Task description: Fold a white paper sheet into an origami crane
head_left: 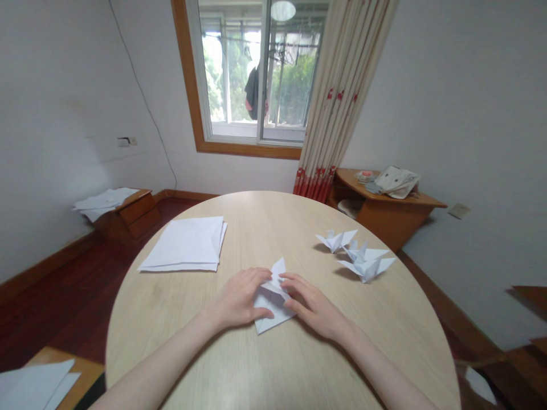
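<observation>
Round table (239, 376), person seated at its near edge, paper folding under way. Work in hand: one folded sheet (277, 307), near the middle of the table, flat part toward the person, a pointed flap (278, 266) reaching toward the far side.

Left hand (243, 293): grip half closed on the sheet's left side, fingers bent over the upper fold, thumb lower down; a gap shows between thumb and fingers. Right hand (310, 302): grip likewise half closed, fingertips at the flap's right side, thumb by the right edge. Both have hold of the same sheet; how hard they press, cannot tell.

Done: a cluster of paper birds (366, 267), at the far right of the table, wings spread. Looks like three; they overlap, so the count is tentative. All appear complete.

In progress: the held sheet, judged partway. Several creases made, outline compact, no spread wings as yet. Exact fold hidden by fingers.

Left over: a stack of flat sheets (183, 242) at far left on the table, apparently unfolded. Number of sheets cannot be told.
</observation>
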Demonstrator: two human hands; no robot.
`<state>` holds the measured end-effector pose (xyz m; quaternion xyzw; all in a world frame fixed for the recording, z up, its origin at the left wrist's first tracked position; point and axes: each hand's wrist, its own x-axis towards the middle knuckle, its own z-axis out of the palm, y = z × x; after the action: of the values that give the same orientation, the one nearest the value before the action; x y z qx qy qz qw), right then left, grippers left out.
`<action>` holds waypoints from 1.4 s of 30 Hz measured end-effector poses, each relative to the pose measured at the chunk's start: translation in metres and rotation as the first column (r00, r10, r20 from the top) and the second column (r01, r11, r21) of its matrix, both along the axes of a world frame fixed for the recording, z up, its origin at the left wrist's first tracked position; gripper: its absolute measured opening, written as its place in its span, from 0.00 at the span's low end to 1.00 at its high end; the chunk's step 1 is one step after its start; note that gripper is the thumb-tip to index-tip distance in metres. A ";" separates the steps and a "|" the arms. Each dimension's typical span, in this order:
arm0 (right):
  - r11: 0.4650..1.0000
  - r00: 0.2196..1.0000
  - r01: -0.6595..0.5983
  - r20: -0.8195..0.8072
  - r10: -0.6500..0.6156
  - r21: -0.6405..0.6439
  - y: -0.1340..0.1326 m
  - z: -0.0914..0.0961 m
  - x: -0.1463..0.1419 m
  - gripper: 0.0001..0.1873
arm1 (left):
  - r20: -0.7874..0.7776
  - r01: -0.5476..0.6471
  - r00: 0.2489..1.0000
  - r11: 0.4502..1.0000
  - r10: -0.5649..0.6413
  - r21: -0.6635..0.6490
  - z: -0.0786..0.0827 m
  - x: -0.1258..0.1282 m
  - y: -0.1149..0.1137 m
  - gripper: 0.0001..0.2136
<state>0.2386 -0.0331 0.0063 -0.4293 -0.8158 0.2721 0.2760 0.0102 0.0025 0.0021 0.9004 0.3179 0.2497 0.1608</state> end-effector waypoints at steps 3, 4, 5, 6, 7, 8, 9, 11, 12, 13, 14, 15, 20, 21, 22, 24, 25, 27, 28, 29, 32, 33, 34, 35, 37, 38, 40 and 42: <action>0.999 1.000 0.011 -0.011 -0.011 0.037 0.000 -0.003 0.000 0.14 | -0.019 -0.009 1.000 0.999 0.010 0.053 -0.007 0.002 0.003 0.34; 0.998 1.000 0.017 -0.013 -0.017 0.056 0.000 -0.003 -0.001 0.14 | -0.015 -0.017 1.000 0.997 0.018 0.070 -0.009 0.002 0.004 0.37; 0.997 1.000 0.023 -0.016 -0.022 0.078 0.000 -0.004 -0.001 0.14 | -0.005 -0.027 1.000 0.996 0.028 0.089 -0.011 0.002 0.005 0.39; 0.994 0.999 0.029 -0.018 -0.027 0.106 -0.001 -0.005 -0.002 0.14 | 0.007 -0.040 0.999 0.993 0.040 0.110 -0.013 0.002 0.006 0.42; 0.990 0.999 0.035 -0.020 -0.032 0.137 -0.001 -0.005 -0.003 0.14 | 0.020 -0.053 0.999 0.990 0.051 0.131 -0.015 0.002 0.006 0.44; 0.984 0.999 0.042 -0.024 -0.038 0.172 -0.001 -0.006 -0.003 0.14 | 0.033 -0.064 0.998 0.986 0.059 0.152 -0.016 0.001 0.007 0.46; 0.977 0.999 0.051 -0.030 -0.046 0.209 -0.001 -0.006 -0.004 0.14 | 0.044 -0.073 0.997 0.983 0.067 0.170 -0.018 0.001 0.008 0.48; 0.956 0.997 0.077 -0.051 -0.065 0.284 -0.001 -0.008 -0.006 0.13 | 0.054 -0.083 0.996 0.975 0.073 0.207 -0.020 0.001 0.010 0.52; 0.943 0.995 0.094 -0.067 -0.077 0.319 -0.001 -0.009 -0.006 0.13 | 0.051 -0.083 0.996 0.970 0.074 0.228 -0.021 0.001 0.010 0.53; 0.930 0.993 0.112 -0.084 -0.088 0.351 -0.001 -0.010 -0.006 0.14 | 0.046 -0.081 0.996 0.965 0.072 0.250 -0.022 0.001 0.010 0.54; 0.917 0.990 0.128 -0.098 -0.097 0.377 0.000 -0.011 -0.006 0.14 | 0.039 -0.078 0.997 0.960 0.070 0.269 -0.023 0.001 0.010 0.54; 0.906 0.988 0.141 -0.109 -0.106 0.400 0.000 -0.012 -0.005 0.15 | 0.030 -0.072 0.997 0.957 0.066 0.282 -0.023 0.001 0.010 0.54; 0.859 0.988 0.153 -0.060 -0.142 0.488 0.002 -0.014 -0.002 0.14 | 0.015 -0.062 0.998 0.954 0.060 0.292 -0.025 0.004 0.007 0.51; 0.850 0.987 0.157 -0.041 -0.157 0.503 0.002 -0.014 -0.002 0.14 | 0.017 -0.061 0.998 0.952 0.058 0.301 -0.025 0.005 0.006 0.51; 0.841 0.984 0.164 -0.026 -0.176 0.516 0.002 -0.014 -0.002 0.15 | 0.019 -0.059 0.998 0.948 0.056 0.312 -0.025 0.005 0.006 0.51; 0.820 0.977 0.186 -0.014 -0.212 0.542 0.003 -0.013 -0.002 0.15 | 0.021 -0.055 0.998 0.938 0.051 0.341 -0.025 0.006 0.005 0.50; 0.809 0.974 0.195 -0.013 -0.227 0.554 0.003 -0.013 -0.003 0.16 | 0.020 -0.054 0.999 0.933 0.050 0.355 -0.026 0.006 0.005 0.49; 0.797 0.969 0.204 0.000 -0.248 0.568 0.004 -0.013 -0.003 0.16 | 0.014 -0.058 0.998 0.928 0.057 0.367 -0.026 0.006 0.005 0.48; 0.797 0.967 0.202 0.014 -0.255 0.569 0.004 -0.013 -0.004 0.17 | 0.010 -0.062 0.998 0.930 0.062 0.363 -0.025 0.006 0.005 0.47; 0.799 0.965 0.197 0.031 -0.260 0.568 0.005 -0.013 -0.004 0.18 | 0.004 -0.066 0.998 0.933 0.069 0.353 -0.025 0.006 0.005 0.46; 0.815 0.958 0.173 0.097 -0.269 0.553 0.006 -0.013 -0.005 0.20 | -0.026 -0.086 0.995 0.945 0.099 0.314 -0.023 0.007 0.003 0.42; 0.820 0.956 0.167 0.115 -0.271 0.548 0.006 -0.013 -0.005 0.20 | -0.038 -0.094 0.993 0.948 0.110 0.305 -0.022 0.007 0.003 0.41; 0.824 0.953 0.162 0.131 -0.274 0.543 0.006 -0.014 -0.005 0.20 | -0.049 -0.102 0.991 0.949 0.122 0.299 -0.021 0.008 0.002 0.40; 0.827 0.950 0.161 0.142 -0.277 0.538 0.006 -0.014 -0.005 0.20 | -0.058 -0.110 0.990 0.949 0.132 0.296 -0.020 0.008 0.001 0.39; 0.832 0.945 0.165 0.158 -0.288 0.530 0.006 -0.015 -0.005 0.20 | -0.068 -0.117 0.987 0.947 0.144 0.299 -0.018 0.008 0.000 0.37; 0.833 0.941 0.167 0.166 -0.294 0.528 0.006 -0.016 -0.005 0.19 | -0.075 -0.117 0.986 0.945 0.146 0.304 -0.017 0.008 0.000 0.37; 0.834 0.934 0.168 0.185 -0.305 0.526 0.006 -0.016 -0.005 0.19 | -0.095 -0.108 0.985 0.941 0.146 0.320 -0.016 0.008 -0.001 0.36; 0.836 0.928 0.154 0.212 -0.305 0.526 0.005 -0.016 -0.005 0.18 | -0.115 -0.093 0.984 0.938 0.138 0.335 -0.016 0.009 -0.002 0.35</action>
<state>0.2339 -0.0277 -0.0097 -0.4736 -0.8311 -0.0497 0.2871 0.0188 0.0003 -0.0138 0.9093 0.3346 0.2459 -0.0283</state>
